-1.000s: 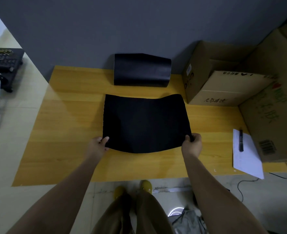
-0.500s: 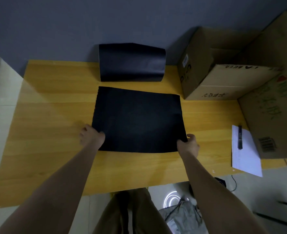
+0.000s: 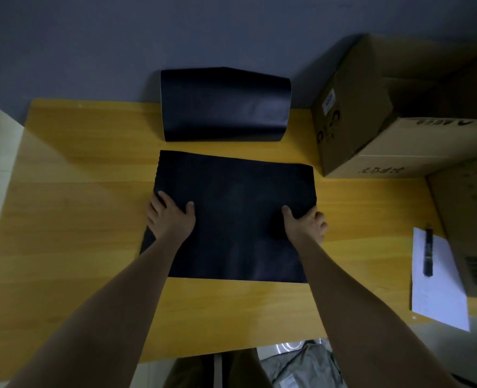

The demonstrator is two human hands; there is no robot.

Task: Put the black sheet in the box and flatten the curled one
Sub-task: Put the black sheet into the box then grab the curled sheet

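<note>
A black sheet (image 3: pixel 237 214) lies flat in the middle of the yellow wooden table (image 3: pixel 86 219). My left hand (image 3: pixel 170 217) rests palm down on its left part, fingers spread. On the sheet's right edge my right hand (image 3: pixel 306 224) presses, thumb on top and fingers curled past the edge. Behind the flat sheet, a second black sheet (image 3: pixel 223 105) stands curled against the grey wall. An open cardboard box (image 3: pixel 371 130) sits at the back right, its opening turned away to the right.
A larger cardboard box (image 3: pixel 469 219) stands along the right edge. A white paper (image 3: pixel 436 281) with a black pen (image 3: pixel 428 252) lies at the front right corner. Bare tabletop stretches to the left of the sheet.
The sheet was held by its near corners with its far part lifted; now it lies flat. Both hands have moved forward onto it and press down.
</note>
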